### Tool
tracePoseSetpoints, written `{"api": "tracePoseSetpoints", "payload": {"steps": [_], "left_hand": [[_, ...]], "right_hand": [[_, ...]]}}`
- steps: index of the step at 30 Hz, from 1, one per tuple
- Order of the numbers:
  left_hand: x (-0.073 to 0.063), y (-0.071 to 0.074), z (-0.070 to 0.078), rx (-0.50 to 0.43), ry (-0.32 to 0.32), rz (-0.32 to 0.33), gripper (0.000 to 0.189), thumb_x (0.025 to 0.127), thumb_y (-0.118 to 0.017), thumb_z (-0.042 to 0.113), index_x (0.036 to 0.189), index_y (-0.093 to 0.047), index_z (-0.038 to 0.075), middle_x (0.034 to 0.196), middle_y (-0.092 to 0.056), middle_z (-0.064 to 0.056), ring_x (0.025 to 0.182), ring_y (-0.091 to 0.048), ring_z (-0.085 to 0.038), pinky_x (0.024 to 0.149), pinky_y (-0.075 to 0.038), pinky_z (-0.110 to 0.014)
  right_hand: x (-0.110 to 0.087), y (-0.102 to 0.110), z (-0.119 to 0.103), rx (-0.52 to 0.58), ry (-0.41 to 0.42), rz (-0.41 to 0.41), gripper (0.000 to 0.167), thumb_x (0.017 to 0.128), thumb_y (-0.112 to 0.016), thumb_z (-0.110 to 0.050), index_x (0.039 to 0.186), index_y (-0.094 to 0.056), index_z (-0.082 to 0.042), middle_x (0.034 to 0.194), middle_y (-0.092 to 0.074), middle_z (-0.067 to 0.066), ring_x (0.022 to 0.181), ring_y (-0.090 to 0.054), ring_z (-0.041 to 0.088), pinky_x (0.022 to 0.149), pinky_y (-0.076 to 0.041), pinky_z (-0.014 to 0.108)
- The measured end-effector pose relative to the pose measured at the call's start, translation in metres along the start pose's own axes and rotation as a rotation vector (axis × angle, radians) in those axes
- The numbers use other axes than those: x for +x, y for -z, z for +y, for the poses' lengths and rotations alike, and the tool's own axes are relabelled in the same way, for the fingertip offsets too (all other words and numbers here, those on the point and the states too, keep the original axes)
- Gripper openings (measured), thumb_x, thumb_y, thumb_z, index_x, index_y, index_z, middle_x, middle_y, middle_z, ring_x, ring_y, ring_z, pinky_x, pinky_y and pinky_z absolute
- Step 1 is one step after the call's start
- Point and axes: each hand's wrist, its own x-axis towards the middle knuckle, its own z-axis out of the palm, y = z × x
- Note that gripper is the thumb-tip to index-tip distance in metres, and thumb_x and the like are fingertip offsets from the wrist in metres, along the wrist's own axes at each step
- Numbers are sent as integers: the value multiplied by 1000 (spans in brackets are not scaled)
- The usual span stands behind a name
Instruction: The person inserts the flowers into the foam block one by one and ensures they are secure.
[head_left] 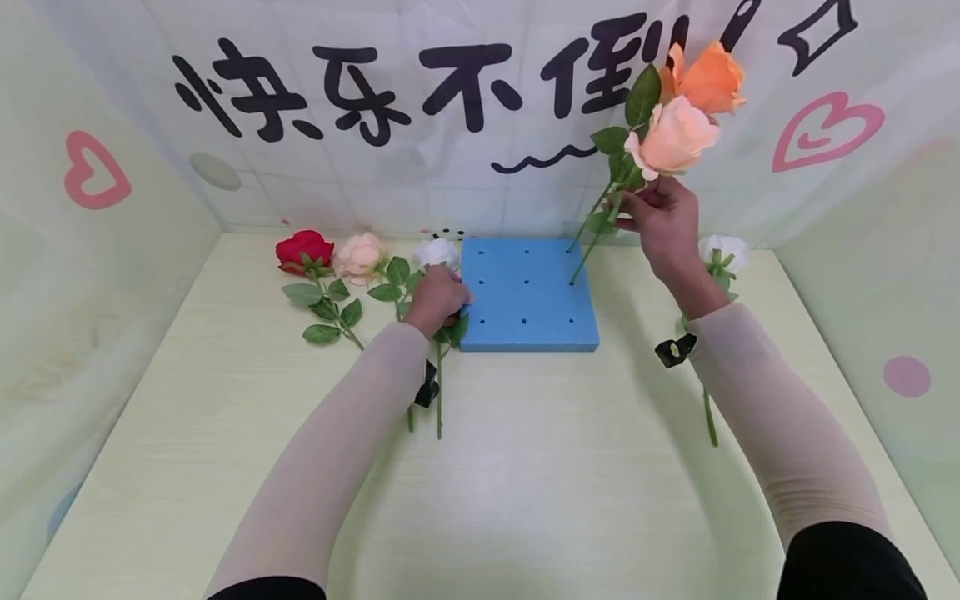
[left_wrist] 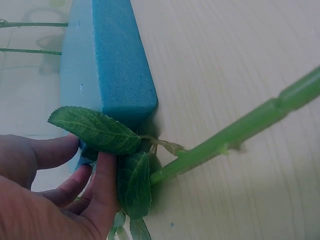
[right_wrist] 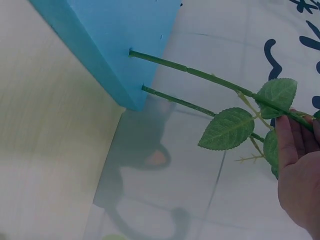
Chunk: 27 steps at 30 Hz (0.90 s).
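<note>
A light pink rose [head_left: 675, 137] and an orange rose [head_left: 712, 79] stand tilted, their stems in holes along the right side of the blue foam block [head_left: 525, 302]. My right hand [head_left: 663, 225] pinches the pink rose's green stem [right_wrist: 215, 80] just under the bloom. At the block's left edge, my left hand [head_left: 437, 298] grips the side between thumb and fingers, and a leaf [left_wrist: 100, 131] partly covers the grip. Beside that hand, a white rose [head_left: 437, 252] lies on the table, its stem running toward the front.
Left of the block lie a red rose [head_left: 303, 252] and a pale peach rose [head_left: 360, 257]. Another white rose [head_left: 723, 252] lies at the right, partly behind my right forearm. A printed backdrop [head_left: 390, 183] hangs behind the wooden table [head_left: 525, 467].
</note>
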Motion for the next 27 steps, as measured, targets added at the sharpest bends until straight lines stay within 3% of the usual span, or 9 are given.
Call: {"api": "tracePoseSetpoints", "payload": {"steps": [8, 12, 15, 27], "left_hand": [[2, 0, 0, 11, 4, 0, 25, 93, -64, 11, 117, -58, 6, 115, -57, -9, 95, -61, -24, 75, -57, -38], [3, -1, 0, 14, -3, 3, 11, 93, -64, 11, 100, -56, 8, 100, -54, -8, 86, -59, -23, 72, -56, -38], [3, -1, -1, 16, -5, 4, 12, 93, -63, 11, 90, -52, 9, 92, -51, -7, 81, -56, -22, 70, -56, -37], [3, 0, 0, 0, -3, -4, 11, 93, -64, 11, 100, -57, 7, 101, -54, -8, 86, -58, -22, 72, -56, -37]], "right_hand": [[0, -1, 2, -64, 3, 4, 4, 91, -65, 0, 91, -63, -3, 81, -68, 2, 73, -70, 11, 66, -58, 22], [0, -2, 2, -93, 6, 5, 7, 91, -64, -1, 86, -62, -6, 80, -67, 2, 72, -70, 10, 66, -57, 22], [0, -3, 4, -101, 8, 11, 5, 91, -64, -1, 88, -62, -5, 80, -67, 1, 72, -69, 10, 65, -57, 21], [1, -3, 10, -14, 38, 56, 11, 90, -62, 3, 85, -61, -6, 77, -66, 4, 69, -70, 12, 63, -58, 24]]}}
